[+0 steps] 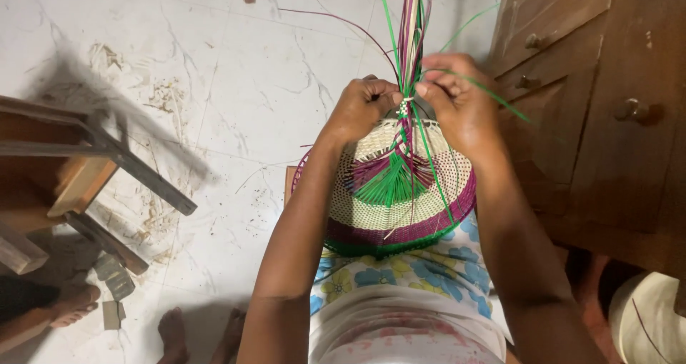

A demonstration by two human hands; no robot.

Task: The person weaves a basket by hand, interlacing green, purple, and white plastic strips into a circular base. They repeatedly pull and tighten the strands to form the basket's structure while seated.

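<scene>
A round woven basket piece [371,214] in cream, magenta and green rests on my lap. From its middle a bundle of green, magenta and cream strips [409,35] rises toward the top of the view. My left hand [363,107] pinches the bundle at its base from the left. My right hand [457,96] grips the same spot from the right, and a loose green strip [493,96] runs across its fingers. A fan of green strips [389,185] spreads over the woven surface below both hands.
A dark wooden cabinet with round knobs [593,100] stands close on the right. A wooden stool frame [86,171] sits at the left on the white marble floor [214,64]. Another person's feet [75,303] are at the lower left. A pale round object [647,317] lies bottom right.
</scene>
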